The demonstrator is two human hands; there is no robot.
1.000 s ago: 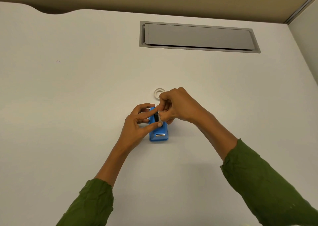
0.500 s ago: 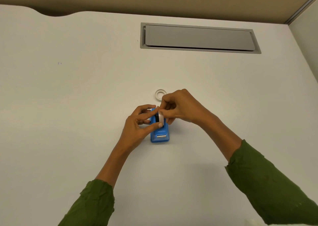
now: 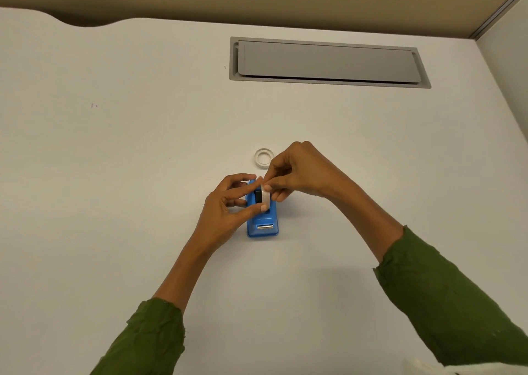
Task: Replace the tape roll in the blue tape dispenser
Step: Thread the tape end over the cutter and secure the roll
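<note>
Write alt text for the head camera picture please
Both hands hold a white tape roll upright over a blue dispenser on a white desk. Another roll lies flat just behind.

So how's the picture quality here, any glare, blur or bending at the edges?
Head view: light is soft and even, with no glare on the white desk and only faint shadows under the arms; the far desk edge bows from the wide lens; the tape roll and blue dispenser look fairly sharp.
</note>
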